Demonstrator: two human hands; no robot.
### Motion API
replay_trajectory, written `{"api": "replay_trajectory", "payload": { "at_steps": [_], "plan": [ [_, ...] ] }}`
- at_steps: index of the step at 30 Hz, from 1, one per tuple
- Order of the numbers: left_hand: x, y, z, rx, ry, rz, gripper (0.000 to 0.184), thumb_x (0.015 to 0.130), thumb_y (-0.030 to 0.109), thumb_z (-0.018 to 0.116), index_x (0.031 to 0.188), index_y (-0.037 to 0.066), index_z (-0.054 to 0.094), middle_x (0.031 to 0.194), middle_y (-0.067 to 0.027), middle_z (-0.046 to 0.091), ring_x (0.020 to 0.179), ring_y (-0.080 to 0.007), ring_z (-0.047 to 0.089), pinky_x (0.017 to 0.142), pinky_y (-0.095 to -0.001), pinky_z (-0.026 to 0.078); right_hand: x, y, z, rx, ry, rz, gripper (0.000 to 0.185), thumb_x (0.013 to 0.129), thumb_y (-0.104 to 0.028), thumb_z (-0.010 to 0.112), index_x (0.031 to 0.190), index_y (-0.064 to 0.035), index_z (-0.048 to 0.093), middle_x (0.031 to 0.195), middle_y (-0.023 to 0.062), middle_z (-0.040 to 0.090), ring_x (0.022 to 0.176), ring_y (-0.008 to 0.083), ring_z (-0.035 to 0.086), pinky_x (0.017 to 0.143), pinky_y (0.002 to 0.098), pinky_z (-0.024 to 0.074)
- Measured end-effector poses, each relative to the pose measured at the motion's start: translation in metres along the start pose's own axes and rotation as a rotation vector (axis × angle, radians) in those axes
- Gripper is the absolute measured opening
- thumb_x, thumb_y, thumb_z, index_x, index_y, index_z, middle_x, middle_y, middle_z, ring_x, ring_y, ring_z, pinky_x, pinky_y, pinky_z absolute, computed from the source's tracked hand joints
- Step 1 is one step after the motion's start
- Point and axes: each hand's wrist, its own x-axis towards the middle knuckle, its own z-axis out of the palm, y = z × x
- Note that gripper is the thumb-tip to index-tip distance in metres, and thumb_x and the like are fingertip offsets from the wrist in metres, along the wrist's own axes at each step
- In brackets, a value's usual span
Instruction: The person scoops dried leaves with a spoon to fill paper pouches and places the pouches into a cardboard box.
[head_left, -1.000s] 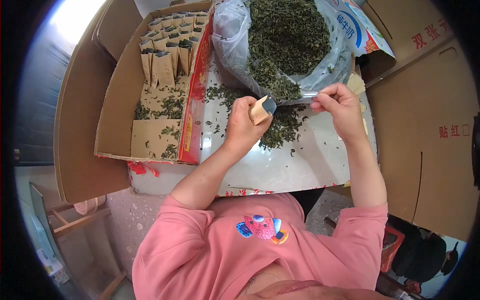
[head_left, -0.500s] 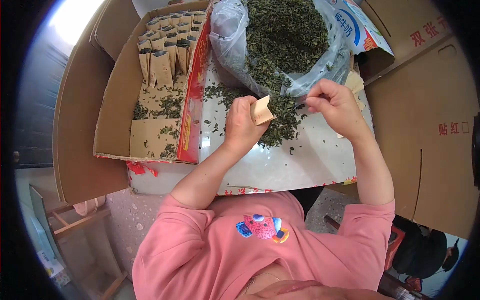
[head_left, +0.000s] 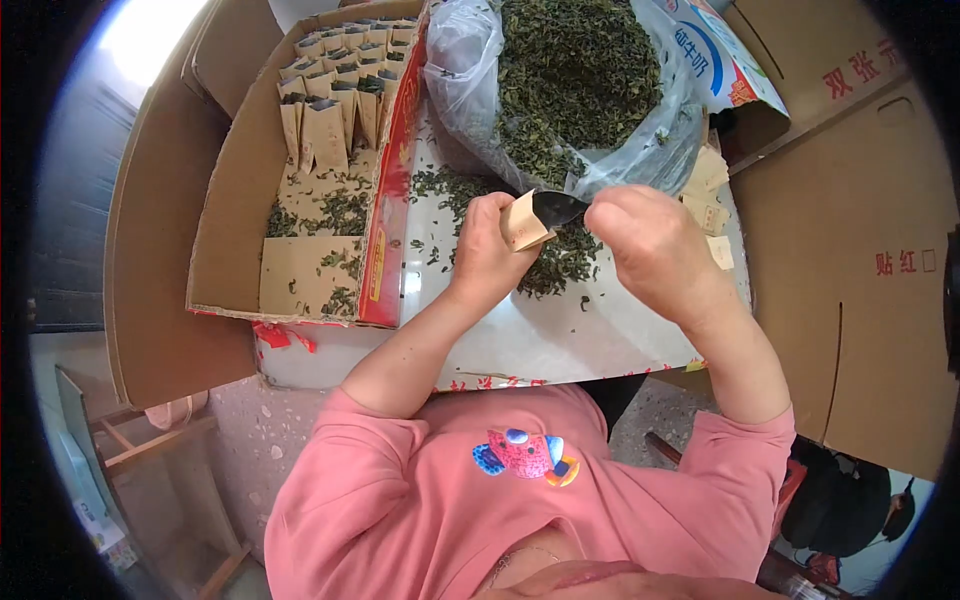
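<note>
My left hand (head_left: 484,252) is closed around a small tan paper packet (head_left: 521,224), holding it with its mouth toward the right. In my right hand (head_left: 640,245) is the handle end of a black spoon (head_left: 558,209), whose bowl lies at the packet's mouth. Most of the handle is hidden in the fist. Beneath both hands, a heap of dried green leaves (head_left: 558,272) lies on the white tabletop. Just beyond them stands a clear plastic bag (head_left: 463,62) full of the same leaves (head_left: 580,75).
On the left, a cardboard box (head_left: 228,215) holds rows of filled packets (head_left: 325,135) and scattered leaves. Several flat paper packets (head_left: 708,215) lie at the table's right edge. A milk carton box (head_left: 735,70) stands at the back right, beside a large cardboard box (head_left: 860,200).
My right hand has moved down and slightly left, and the black spoon now shows at the packet's mouth. My left hand has stayed nearly still with the packet.
</note>
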Motion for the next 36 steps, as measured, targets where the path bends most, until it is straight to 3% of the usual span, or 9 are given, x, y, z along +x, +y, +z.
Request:
{"api": "replay_trajectory", "payload": {
  "at_steps": [7,14,19,23,26,28,32,34,36],
  "plan": [
    [-0.001,-0.006,0.001,0.006,0.002,0.011,0.053,0.065,0.009,0.083,0.106,0.001,0.050,0.100,-0.0147,0.054,0.093,-0.0329,0.054,0.080,-0.0404,0.047,-0.011,-0.001,0.000,-0.014,-0.009,0.017,0.014,0.072,0.007,0.059,0.083,-0.0012,0.057,0.084,0.0136,0.062,0.077,0.0318,0.061,0.067,0.0393,0.0498],
    [-0.001,-0.002,-0.001,0.034,0.008,0.030,0.052,0.065,0.009,0.083,0.105,0.001,0.050,0.099,-0.0145,0.054,0.092,-0.0326,0.054,0.080,-0.0399,0.047,-0.014,0.041,0.003,0.227,0.217,0.572,0.005,0.084,-0.002,0.064,0.086,0.0001,0.060,0.075,0.0112,0.061,0.067,0.0226,0.058,0.064,0.0314,0.0472],
    [-0.002,-0.003,0.000,0.019,0.010,0.038,0.052,0.065,0.009,0.083,0.105,0.002,0.050,0.097,-0.0146,0.055,0.091,-0.0326,0.055,0.080,-0.0399,0.047,-0.009,0.082,0.030,-0.150,0.252,0.529,0.008,0.085,-0.008,0.062,0.086,-0.0009,0.059,0.076,0.0172,0.062,0.072,0.0349,0.062,0.066,0.0386,0.0484],
    [-0.001,-0.004,-0.001,0.023,0.009,0.029,0.052,0.065,0.009,0.083,0.104,0.002,0.050,0.097,-0.0145,0.055,0.091,-0.0327,0.055,0.080,-0.0400,0.047,0.005,0.089,0.049,-0.148,0.187,0.550,0.007,0.084,-0.006,0.062,0.084,-0.0006,0.059,0.079,0.0192,0.063,0.079,0.0401,0.061,0.068,0.0427,0.0479],
    [0.000,-0.003,-0.001,0.034,0.012,0.047,0.052,0.064,0.009,0.083,0.104,0.002,0.050,0.097,-0.0147,0.055,0.091,-0.0329,0.055,0.080,-0.0401,0.047,0.016,0.091,0.066,-0.034,0.211,0.609,0.007,0.084,-0.008,0.063,0.085,-0.0011,0.061,0.076,0.0171,0.064,0.073,0.0339,0.065,0.067,0.0406,0.0492],
    [0.000,-0.001,-0.002,0.027,0.001,0.033,0.052,0.065,0.010,0.083,0.104,0.002,0.050,0.098,-0.0147,0.055,0.091,-0.0327,0.055,0.080,-0.0400,0.047,0.023,0.094,0.078,0.169,0.280,0.803,0.007,0.083,-0.008,0.064,0.084,-0.0004,0.063,0.075,0.0122,0.067,0.067,0.0224,0.067,0.063,0.0350,0.0521],
    [0.000,0.000,-0.003,0.018,-0.005,0.018,0.051,0.066,0.011,0.083,0.104,0.002,0.050,0.098,-0.0147,0.054,0.091,-0.0326,0.055,0.080,-0.0398,0.046,0.032,0.094,0.087,0.466,0.406,0.963,0.006,0.080,-0.007,0.064,0.081,-0.0006,0.065,0.070,0.0138,0.067,0.065,0.0235,0.068,0.059,0.0340,0.0532],
    [0.000,0.001,-0.003,0.022,-0.004,0.020,0.050,0.067,0.012,0.083,0.104,0.001,0.050,0.098,-0.0144,0.054,0.092,-0.0323,0.054,0.080,-0.0395,0.046,0.033,0.095,0.086,0.619,0.453,1.016,0.006,0.082,-0.004,0.063,0.081,0.0015,0.063,0.070,0.0087,0.066,0.063,0.0146,0.067,0.055,0.0276,0.0535],
    [0.000,0.001,-0.004,0.020,-0.008,0.014,0.051,0.067,0.012,0.083,0.104,0.001,0.050,0.098,-0.0146,0.054,0.092,-0.0323,0.054,0.080,-0.0394,0.046,0.034,0.096,0.083,0.705,0.456,1.056,0.006,0.084,-0.005,0.062,0.084,0.0011,0.062,0.075,0.0088,0.067,0.066,0.0146,0.066,0.058,0.0266,0.0543]
  ]
}}
